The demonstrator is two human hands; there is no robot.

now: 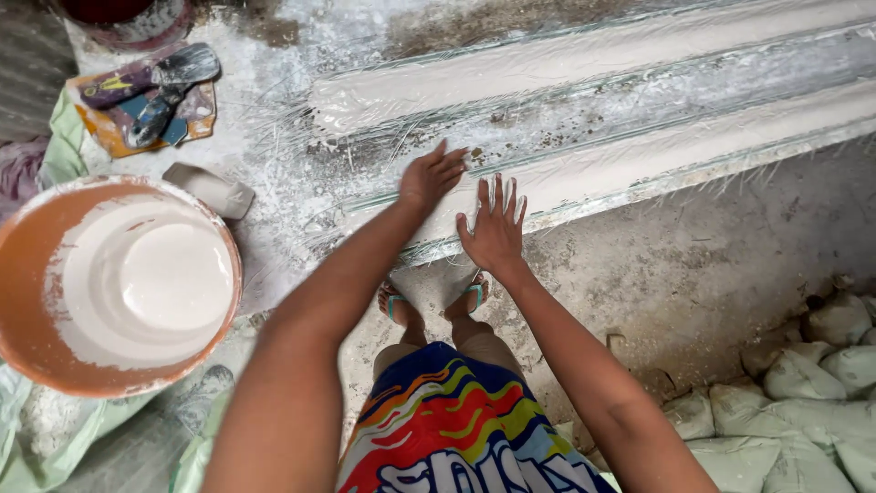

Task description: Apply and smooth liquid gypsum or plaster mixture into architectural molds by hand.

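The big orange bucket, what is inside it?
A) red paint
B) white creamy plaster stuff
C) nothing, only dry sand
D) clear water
B: the orange bucket, to the left of the person's left hand, holds a smooth white wet mix, and the same white is smeared up its inner wall.

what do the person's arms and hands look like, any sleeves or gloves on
Both arms are bare from the elbow down, with no sleeves in view. The left hand and right hand wear no gloves, rings, watch or bands that can be seen. Below them show shorts with wavy stripes of blue, red, orange and yellow, and sandals with teal straps.
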